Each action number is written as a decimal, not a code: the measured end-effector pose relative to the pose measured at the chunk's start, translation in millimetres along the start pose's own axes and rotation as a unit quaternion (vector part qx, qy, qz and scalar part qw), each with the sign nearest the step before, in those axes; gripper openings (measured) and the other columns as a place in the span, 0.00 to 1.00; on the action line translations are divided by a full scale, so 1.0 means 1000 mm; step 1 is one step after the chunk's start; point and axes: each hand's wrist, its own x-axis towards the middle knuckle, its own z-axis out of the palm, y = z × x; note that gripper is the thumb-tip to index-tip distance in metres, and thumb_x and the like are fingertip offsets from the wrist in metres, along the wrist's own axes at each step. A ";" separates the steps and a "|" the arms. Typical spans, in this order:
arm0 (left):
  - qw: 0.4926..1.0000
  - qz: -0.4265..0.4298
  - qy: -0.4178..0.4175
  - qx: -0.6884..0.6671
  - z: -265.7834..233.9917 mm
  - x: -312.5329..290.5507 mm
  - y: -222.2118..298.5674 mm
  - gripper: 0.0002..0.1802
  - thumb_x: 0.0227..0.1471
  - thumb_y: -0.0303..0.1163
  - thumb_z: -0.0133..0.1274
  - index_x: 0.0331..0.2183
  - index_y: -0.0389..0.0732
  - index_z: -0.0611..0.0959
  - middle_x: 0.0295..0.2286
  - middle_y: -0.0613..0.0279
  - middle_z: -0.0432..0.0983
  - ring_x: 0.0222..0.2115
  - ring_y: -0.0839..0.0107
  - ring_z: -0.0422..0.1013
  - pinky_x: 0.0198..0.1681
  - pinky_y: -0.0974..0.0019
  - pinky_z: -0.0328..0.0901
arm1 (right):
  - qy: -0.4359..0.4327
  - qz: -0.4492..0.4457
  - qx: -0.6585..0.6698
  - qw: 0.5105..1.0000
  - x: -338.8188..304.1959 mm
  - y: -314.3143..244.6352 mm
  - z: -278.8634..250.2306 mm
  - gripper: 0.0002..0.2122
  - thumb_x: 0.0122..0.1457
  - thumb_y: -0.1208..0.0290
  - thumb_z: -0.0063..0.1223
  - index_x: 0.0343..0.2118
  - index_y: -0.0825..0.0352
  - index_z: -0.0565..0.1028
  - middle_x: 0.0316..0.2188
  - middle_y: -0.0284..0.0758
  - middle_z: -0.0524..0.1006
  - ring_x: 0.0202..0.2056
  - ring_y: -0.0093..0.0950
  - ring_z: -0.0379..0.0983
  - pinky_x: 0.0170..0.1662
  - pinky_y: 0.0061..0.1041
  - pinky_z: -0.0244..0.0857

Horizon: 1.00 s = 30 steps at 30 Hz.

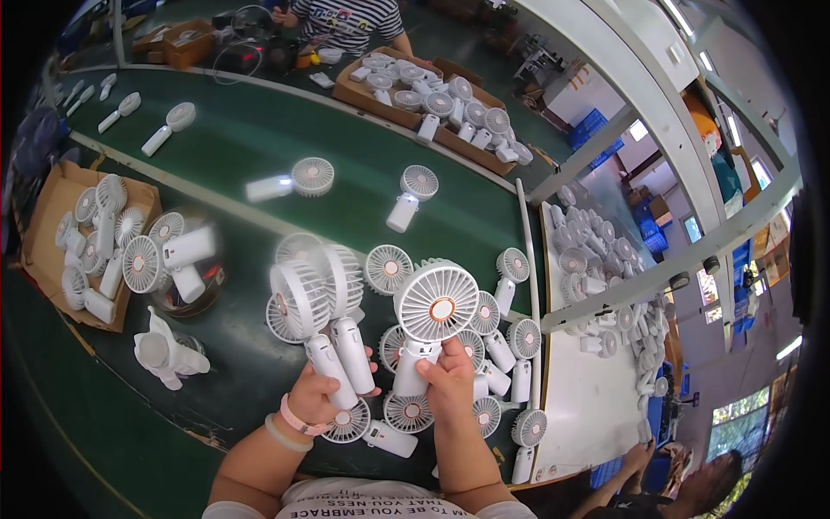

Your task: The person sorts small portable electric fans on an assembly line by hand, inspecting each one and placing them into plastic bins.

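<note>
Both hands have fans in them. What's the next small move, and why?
Perhaps set down the single white handheld fan in the right hand: the left hand holds two handheld fans, so neither hand looks free to take another.

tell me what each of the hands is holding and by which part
The left hand holds two white plastic handheld fans with round slatted heads by their handles; the right hand holds a matching white fan by its handle.

The round-headed plastic fan (437, 303) at centre is white, ringed with orange, the long flat belt (259, 130) above green, the top-edge cloth shirt (341, 24) black-and-white striped.
</note>
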 end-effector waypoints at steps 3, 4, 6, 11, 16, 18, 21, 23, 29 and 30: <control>1.000 -0.005 0.002 0.000 0.000 0.000 -0.002 0.40 0.36 0.23 0.54 0.53 0.44 0.58 0.46 0.49 0.63 0.46 0.54 0.64 0.42 0.43 0.65 | 0.014 -0.013 -0.022 1.000 0.000 0.004 -0.001 0.26 0.45 0.86 0.49 0.50 0.71 0.58 0.43 0.40 0.69 0.44 0.30 0.69 0.48 0.28 0.62; 1.000 -0.006 0.002 0.003 -0.001 0.000 -0.002 0.40 0.36 0.22 0.55 0.52 0.44 0.58 0.45 0.48 0.63 0.46 0.54 0.64 0.42 0.44 0.65 | 0.014 -0.012 -0.020 1.000 0.001 0.007 -0.003 0.26 0.45 0.86 0.49 0.50 0.71 0.58 0.43 0.40 0.69 0.44 0.30 0.69 0.48 0.28 0.62; 1.000 -0.011 -0.003 0.013 -0.002 0.001 -0.002 0.40 0.35 0.22 0.55 0.53 0.44 0.58 0.45 0.48 0.63 0.46 0.53 0.64 0.42 0.44 0.65 | 0.036 -0.045 -0.029 0.998 0.001 0.011 -0.007 0.28 0.42 0.83 0.52 0.50 0.72 0.59 0.42 0.43 0.70 0.41 0.33 0.70 0.46 0.31 0.64; 0.999 -0.007 -0.001 0.052 0.002 -0.001 -0.001 0.40 0.35 0.21 0.54 0.52 0.42 0.58 0.44 0.48 0.65 0.45 0.53 0.64 0.43 0.45 0.65 | 0.020 -0.038 -0.018 0.999 -0.002 0.009 -0.008 0.29 0.43 0.84 0.51 0.51 0.72 0.57 0.44 0.43 0.69 0.44 0.32 0.68 0.49 0.30 0.61; 0.997 -0.041 0.019 0.069 0.000 0.000 -0.004 0.45 0.31 0.22 0.55 0.54 0.45 0.57 0.46 0.49 0.63 0.48 0.52 0.61 0.44 0.38 0.61 | -0.009 -0.064 -0.035 0.997 -0.006 0.007 -0.013 0.29 0.44 0.86 0.50 0.52 0.73 0.56 0.47 0.43 0.67 0.48 0.31 0.66 0.51 0.28 0.58; 0.997 -0.052 0.008 0.062 -0.001 0.000 -0.004 0.43 0.31 0.22 0.56 0.53 0.42 0.59 0.45 0.50 0.64 0.49 0.53 0.60 0.47 0.38 0.59 | -0.001 -0.061 -0.032 0.998 -0.005 0.006 -0.013 0.29 0.44 0.86 0.51 0.52 0.73 0.57 0.47 0.42 0.67 0.47 0.31 0.66 0.51 0.27 0.59; 0.996 -0.047 -0.005 0.072 -0.001 0.001 -0.004 0.43 0.31 0.21 0.55 0.53 0.43 0.59 0.45 0.51 0.64 0.49 0.54 0.60 0.47 0.38 0.58 | 0.015 -0.051 -0.039 0.998 -0.004 0.008 -0.017 0.29 0.44 0.86 0.51 0.52 0.73 0.57 0.47 0.41 0.67 0.47 0.29 0.66 0.50 0.27 0.59; 0.997 -0.041 -0.006 0.063 0.003 0.001 -0.005 0.41 0.33 0.21 0.56 0.52 0.41 0.60 0.44 0.51 0.65 0.48 0.56 0.62 0.47 0.42 0.61 | 0.021 -0.042 -0.047 0.998 -0.004 0.007 -0.017 0.29 0.44 0.85 0.51 0.52 0.73 0.57 0.47 0.41 0.66 0.47 0.29 0.66 0.50 0.26 0.59; 0.998 -0.035 -0.006 0.056 0.009 0.000 -0.005 0.38 0.34 0.20 0.55 0.51 0.38 0.61 0.44 0.51 0.66 0.47 0.58 0.63 0.46 0.46 0.63 | 0.044 -0.059 -0.057 0.996 -0.003 0.003 -0.010 0.28 0.43 0.86 0.51 0.51 0.73 0.58 0.47 0.40 0.67 0.47 0.27 0.65 0.50 0.25 0.59; 0.998 -0.032 -0.009 0.056 0.009 0.000 -0.005 0.38 0.34 0.19 0.55 0.51 0.38 0.61 0.44 0.51 0.66 0.47 0.57 0.63 0.46 0.46 0.63 | 0.042 -0.059 -0.068 0.995 -0.003 0.003 -0.010 0.28 0.43 0.86 0.51 0.51 0.74 0.58 0.47 0.40 0.66 0.47 0.27 0.65 0.50 0.25 0.59</control>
